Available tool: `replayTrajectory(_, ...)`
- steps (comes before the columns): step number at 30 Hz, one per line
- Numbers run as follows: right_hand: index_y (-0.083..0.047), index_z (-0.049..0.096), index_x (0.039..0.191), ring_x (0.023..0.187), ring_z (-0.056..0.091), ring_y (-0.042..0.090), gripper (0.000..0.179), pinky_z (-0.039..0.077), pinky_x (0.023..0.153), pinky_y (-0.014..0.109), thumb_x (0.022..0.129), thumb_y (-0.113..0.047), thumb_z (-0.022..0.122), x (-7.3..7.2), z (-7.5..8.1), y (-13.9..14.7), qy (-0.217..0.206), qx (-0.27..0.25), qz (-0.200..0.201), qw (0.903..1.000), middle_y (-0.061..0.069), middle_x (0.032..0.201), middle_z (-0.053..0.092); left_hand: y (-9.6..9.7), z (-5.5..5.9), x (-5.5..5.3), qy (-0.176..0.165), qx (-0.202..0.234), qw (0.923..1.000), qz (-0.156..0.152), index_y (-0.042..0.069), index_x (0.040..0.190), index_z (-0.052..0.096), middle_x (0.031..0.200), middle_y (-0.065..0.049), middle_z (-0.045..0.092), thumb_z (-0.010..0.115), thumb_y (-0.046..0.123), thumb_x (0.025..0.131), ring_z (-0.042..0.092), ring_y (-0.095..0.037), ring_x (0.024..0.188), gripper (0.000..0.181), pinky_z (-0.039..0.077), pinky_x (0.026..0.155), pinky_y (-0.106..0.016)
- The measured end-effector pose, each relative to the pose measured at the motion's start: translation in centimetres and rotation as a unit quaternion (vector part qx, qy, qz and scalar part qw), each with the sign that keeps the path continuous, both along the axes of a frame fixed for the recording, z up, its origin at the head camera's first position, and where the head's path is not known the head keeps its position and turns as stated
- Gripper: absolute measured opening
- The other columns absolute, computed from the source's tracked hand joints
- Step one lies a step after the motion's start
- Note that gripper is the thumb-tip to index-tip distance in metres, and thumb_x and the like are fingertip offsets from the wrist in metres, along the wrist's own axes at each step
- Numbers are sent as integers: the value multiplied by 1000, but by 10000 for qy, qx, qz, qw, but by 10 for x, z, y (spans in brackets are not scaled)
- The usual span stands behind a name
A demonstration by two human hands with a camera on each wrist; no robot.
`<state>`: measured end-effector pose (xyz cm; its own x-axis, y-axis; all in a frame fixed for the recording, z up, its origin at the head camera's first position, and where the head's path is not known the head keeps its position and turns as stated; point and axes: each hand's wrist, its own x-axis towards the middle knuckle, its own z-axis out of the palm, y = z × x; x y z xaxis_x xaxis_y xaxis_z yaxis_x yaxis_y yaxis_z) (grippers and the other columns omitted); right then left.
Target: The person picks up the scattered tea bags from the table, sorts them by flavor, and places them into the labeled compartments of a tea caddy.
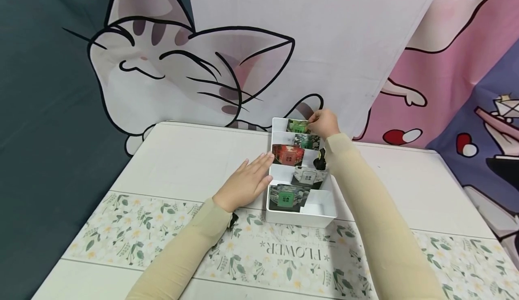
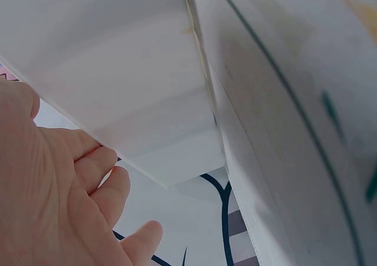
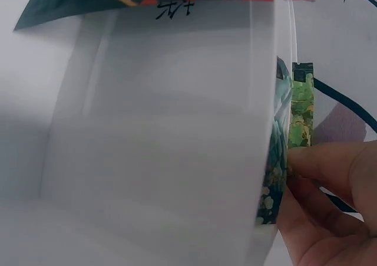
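A long white divided box [image 1: 301,219] stands on the table. My right hand [image 1: 325,123] is at its far compartment and pinches the edge of a light green printed sachet [image 1: 297,126] between thumb and finger. The right wrist view shows the fingertips at that green sachet [image 3: 302,109], beside a dark green sachet [image 3: 277,171]. My left hand [image 1: 246,182] has its fingers extended and rests against the box's left side. From below, the left wrist view shows the fingers by the white box wall [image 2: 135,95].
Nearer compartments hold a dark green sachet [image 1: 307,142], a red sachet [image 1: 289,155], a grey-white sachet [image 1: 309,177] and green-labelled sachets [image 1: 288,198] at the front. A flower-patterned band [image 1: 227,268] crosses the white table [image 1: 194,160]. Cartoon-printed cloth [image 1: 344,34] hangs behind.
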<state>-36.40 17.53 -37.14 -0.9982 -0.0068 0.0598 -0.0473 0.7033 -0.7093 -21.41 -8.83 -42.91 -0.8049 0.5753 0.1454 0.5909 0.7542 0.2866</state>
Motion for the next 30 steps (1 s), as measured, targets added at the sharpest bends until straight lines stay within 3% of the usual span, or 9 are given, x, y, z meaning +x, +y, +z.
replayTrajectory(9,5,72,91,87,62,32,11,55,77,45,92,2,61,-2,8,11,433,326,-163,9984,19,96,68,3,1,-1,45,45,10000,-29,12,163,14,169,-4,15,27,42,111,16,-23,155,61,13,125,-50)
replayTrajectory(18,4,72,89,68,60,19,6,52,65,34,89,1,66,3,14,24,338,329,-30,9989,12,83,69,4,0,-1,54,67,9999,-81,11,163,15,169,-6,17,27,41,112,16,-23,155,61,16,124,-53)
replayTrajectory(30,6,69,104,98,63,34,15,55,85,44,95,-6,66,18,17,35,58,332,316,9989,23,106,69,0,-1,0,-30,89,9999,-42,11,163,14,169,-6,17,26,43,111,14,-25,155,62,16,124,-53)
